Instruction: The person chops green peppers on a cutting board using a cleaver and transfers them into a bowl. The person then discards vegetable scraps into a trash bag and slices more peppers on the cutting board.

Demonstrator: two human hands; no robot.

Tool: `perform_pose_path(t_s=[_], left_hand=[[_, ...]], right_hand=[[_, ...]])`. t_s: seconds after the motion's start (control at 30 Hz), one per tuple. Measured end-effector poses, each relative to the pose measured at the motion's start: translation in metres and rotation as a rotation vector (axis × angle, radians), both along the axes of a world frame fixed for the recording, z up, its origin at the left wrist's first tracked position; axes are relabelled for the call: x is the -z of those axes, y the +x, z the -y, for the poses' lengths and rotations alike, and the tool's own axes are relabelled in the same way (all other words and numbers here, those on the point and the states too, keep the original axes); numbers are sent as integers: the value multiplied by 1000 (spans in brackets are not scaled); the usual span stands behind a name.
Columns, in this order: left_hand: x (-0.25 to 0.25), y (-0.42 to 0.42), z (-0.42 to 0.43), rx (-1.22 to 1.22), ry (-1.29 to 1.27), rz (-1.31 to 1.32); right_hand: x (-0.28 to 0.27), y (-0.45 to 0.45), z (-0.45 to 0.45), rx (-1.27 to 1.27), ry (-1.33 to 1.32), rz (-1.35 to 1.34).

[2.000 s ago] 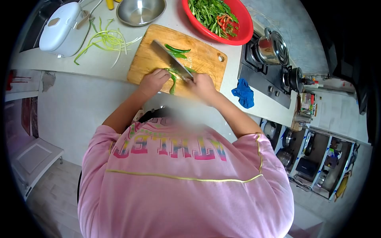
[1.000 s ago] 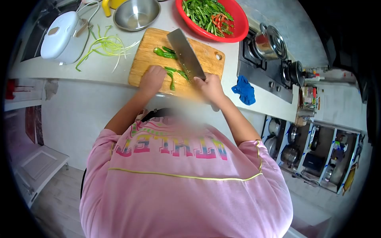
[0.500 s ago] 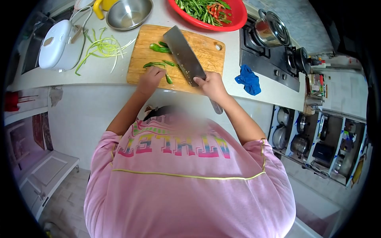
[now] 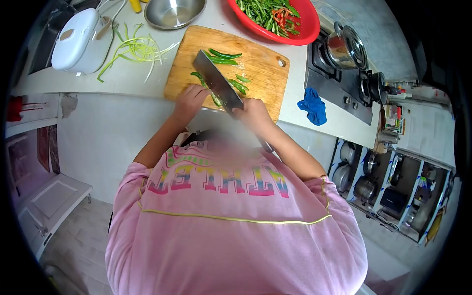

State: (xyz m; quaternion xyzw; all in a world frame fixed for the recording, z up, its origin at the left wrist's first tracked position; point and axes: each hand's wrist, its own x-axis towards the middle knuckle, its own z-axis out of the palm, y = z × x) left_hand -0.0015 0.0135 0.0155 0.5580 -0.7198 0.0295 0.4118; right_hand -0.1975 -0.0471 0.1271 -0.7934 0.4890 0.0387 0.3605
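Observation:
My right hand (image 4: 253,115) grips the handle of a broad cleaver (image 4: 212,73). Its blade slants up to the left across the wooden cutting board (image 4: 268,78). At the board's near left edge, the bent fingers of my left hand (image 4: 190,103) press on a green pepper (image 4: 199,78), close beside the blade; the fingers partly hide it. A cut pepper piece (image 4: 216,100) lies between the left fingertips and the blade. Cut pepper strips (image 4: 238,86) are to the blade's right. Beyond the blade, whole green peppers (image 4: 223,61) rest on the board.
A red basin (image 4: 309,32) of sliced green and red peppers stands behind the board, near a steel bowl (image 4: 174,14). Scallions (image 4: 135,49) and a white appliance (image 4: 76,44) are at left. A blue cloth (image 4: 312,106) lies beside the stove (image 4: 339,86), which holds a steel pot (image 4: 346,46).
The cleaver has shifted left, nearer my left fingers. Cut strips now lie to the blade's right. The view has turned slightly.

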Motion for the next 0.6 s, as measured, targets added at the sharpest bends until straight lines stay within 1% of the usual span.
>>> perform_pose_path(t_s=[0.07,0.17,0.27,0.37,0.47,0.57,0.6], left_hand=[[3,1,2,-7,-21,13],[8,1,3,-17,-20,3],[8,1,2,-27,-11,-8],[7,2,4,-17,-9,-19],[10,4,5,34,25,-52],[12,6,6,43,38,-23],[12,7,7,67,33,-12]], right_hand=[[-2,3,0,-37,-43,-53],[3,3,1,-69,-72,-41],[-3,8,2,-75,-53,-92],[16,14,7,-112,-38,-130],[30,33,11,-62,-99,-87],[22,44,16,-36,-129,-99],[20,42,18,-2,-81,-69]])
